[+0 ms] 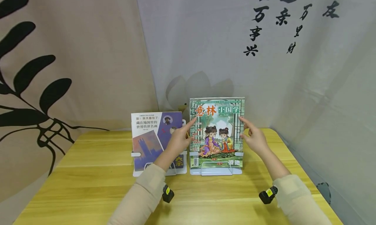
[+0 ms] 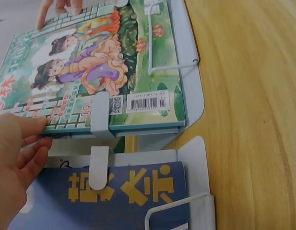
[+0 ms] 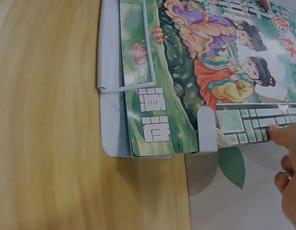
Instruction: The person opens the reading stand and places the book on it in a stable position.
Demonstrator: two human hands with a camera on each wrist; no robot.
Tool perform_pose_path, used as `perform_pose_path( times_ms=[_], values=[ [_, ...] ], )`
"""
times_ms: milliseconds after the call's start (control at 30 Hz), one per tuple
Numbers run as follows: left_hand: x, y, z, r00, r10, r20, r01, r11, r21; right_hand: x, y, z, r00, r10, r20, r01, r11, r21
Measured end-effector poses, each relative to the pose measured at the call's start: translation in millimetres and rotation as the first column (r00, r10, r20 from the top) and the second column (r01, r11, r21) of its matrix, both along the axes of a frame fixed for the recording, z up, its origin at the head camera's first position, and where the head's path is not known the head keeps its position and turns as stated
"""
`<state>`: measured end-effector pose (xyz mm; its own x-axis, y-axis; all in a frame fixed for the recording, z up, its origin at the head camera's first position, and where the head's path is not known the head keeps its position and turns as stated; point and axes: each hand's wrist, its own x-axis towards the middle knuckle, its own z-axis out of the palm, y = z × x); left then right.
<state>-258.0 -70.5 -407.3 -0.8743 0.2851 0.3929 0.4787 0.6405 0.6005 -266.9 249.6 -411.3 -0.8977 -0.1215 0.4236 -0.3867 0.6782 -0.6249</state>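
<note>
A green illustrated magazine (image 1: 217, 137) stands upright on a white book stand (image 1: 215, 171), held by side clips and a front wire. My left hand (image 1: 177, 142) is at its left edge, a long finger stretched onto the cover's border. In the left wrist view, other fingers (image 2: 35, 155) of that hand bend beside the edge. At the opposite edge is my right hand (image 1: 255, 138), one straight finger touching the cover's upper side and another tip lower down. A purple-and-white book (image 1: 147, 133) sits on a second stand (image 1: 136, 173), partly covered by my left hand and forearm.
Both stands are on a wooden table (image 1: 217, 199) near its back edge. Behind hangs a light cloth backdrop (image 1: 205, 39) with dark leaves and brush-written characters. A black wrist camera (image 1: 168, 194) is on my left wrist, and a similar wrist camera (image 1: 268, 195) on my right.
</note>
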Motion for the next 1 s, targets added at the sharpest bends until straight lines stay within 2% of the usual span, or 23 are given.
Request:
perform_pose_path(
  times_ms=[200,300,433,500,600,733,1000],
  values=[
    [0.8,2.9,-1.8,1.0,-0.002,-0.011,0.003,1.0,0.006,2.7,-0.5,-4.3,1.0,-0.017,0.008,0.017,1.0,0.015],
    [0.6,2.5,0.0,1.0,-0.008,-0.012,0.008,1.0,-0.012,5.3,-0.1,-0.5,0.999,-0.033,-0.027,0.036,0.994,0.1],
    [2.1,-0.7,7.0,1.0,-0.025,0.011,0.026,0.999,-0.044,10.9,2.8,9.9,0.997,-0.026,-0.073,0.043,0.971,0.234],
    [3.3,-3.2,11.7,0.999,-0.032,0.021,0.034,0.997,-0.068,13.9,5.2,15.4,0.998,-0.003,-0.059,0.018,0.965,0.263],
    [5.6,-8.1,18.0,0.999,-0.049,0.024,0.051,0.993,-0.107,18.9,10.1,22.7,1.0,0.022,-0.008,-0.019,0.967,0.256],
    [11.8,-18.5,25.5,0.997,-0.072,0.025,0.075,0.989,-0.126,25.8,17.8,30.6,0.999,0.027,0.024,-0.032,0.971,0.236],
    [33.3,-53.6,43.5,0.998,-0.055,-0.019,0.051,0.984,-0.171,40.0,33.8,46.6,1.0,-0.015,-0.022,0.021,0.952,0.304]
  ],
)
